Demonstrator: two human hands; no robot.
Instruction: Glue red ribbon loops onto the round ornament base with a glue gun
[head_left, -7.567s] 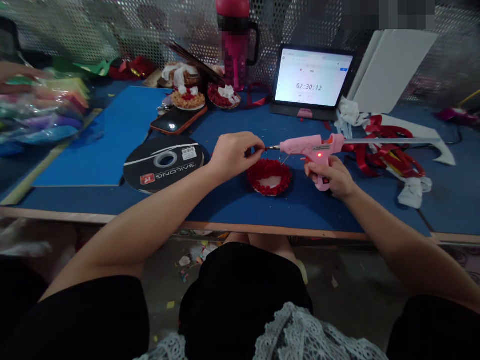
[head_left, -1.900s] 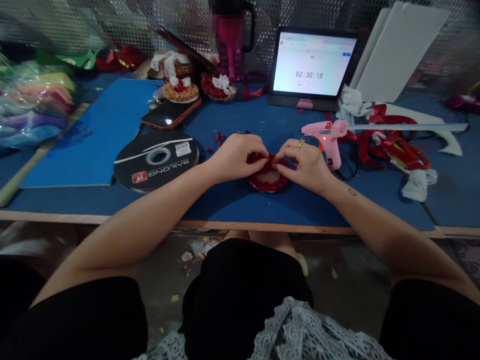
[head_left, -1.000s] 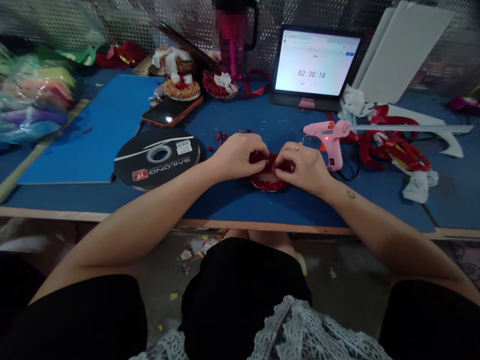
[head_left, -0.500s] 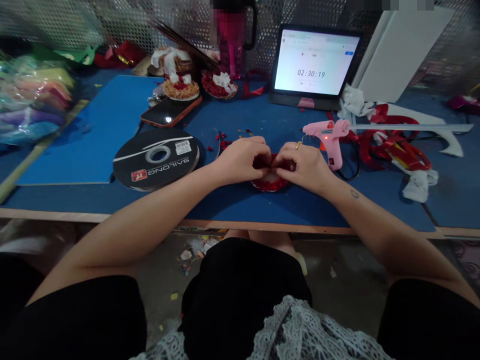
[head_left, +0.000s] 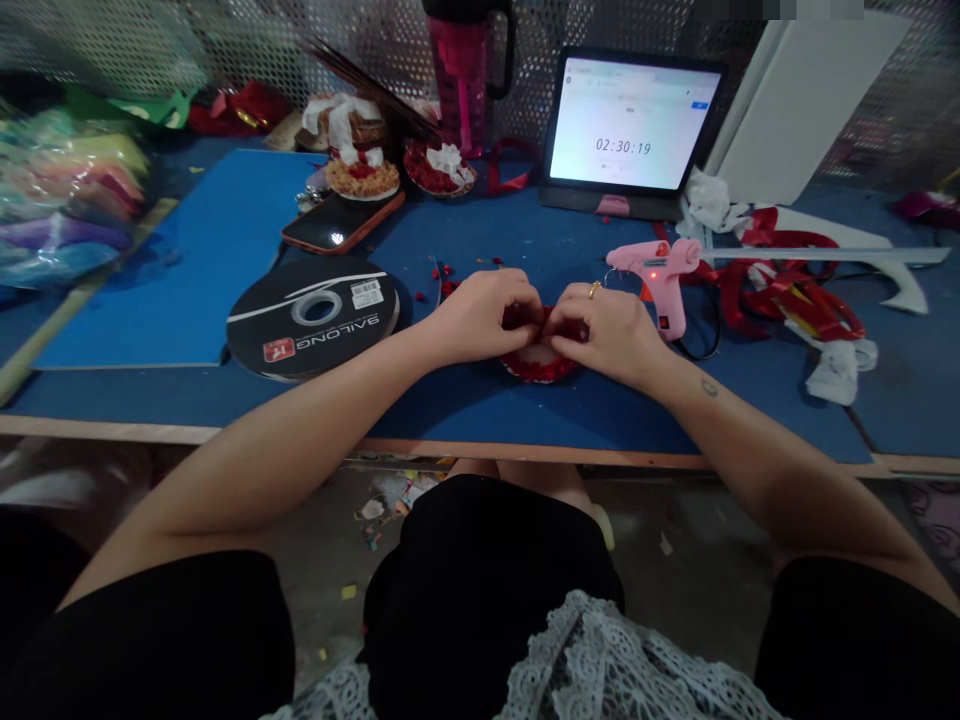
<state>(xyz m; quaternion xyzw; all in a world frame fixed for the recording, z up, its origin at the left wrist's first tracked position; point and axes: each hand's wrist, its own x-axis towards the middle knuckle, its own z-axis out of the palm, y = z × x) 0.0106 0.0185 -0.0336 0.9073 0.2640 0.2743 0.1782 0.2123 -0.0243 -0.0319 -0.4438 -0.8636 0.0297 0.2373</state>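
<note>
A small round red decoration (head_left: 537, 370) with a pale middle lies on the blue tabletop between my hands. My left hand (head_left: 491, 315) pinches its far rim from the left, thumb and fingers pressed together. From the right, my right hand (head_left: 607, 335), with a ring on one finger, pinches the same rim close beside the left fingertips. The fingers hide much of the far side of the decoration. Just beyond my right hand lies a pink glue gun (head_left: 661, 280) with a small lit light. Small red bits (head_left: 444, 275) are scattered behind my left hand.
To the left are a black ribbon spool (head_left: 315, 355), a blue board (head_left: 165, 270) and a phone (head_left: 341, 222). Round decorations (head_left: 363, 180), a pink tumbler (head_left: 459, 85) and a tablet (head_left: 628, 125) stand at the back. Red ribbon (head_left: 761, 275) lies at right.
Both hands keep their pinch at the decoration's rim, with only slight finger movement. Nothing else has visibly moved.
</note>
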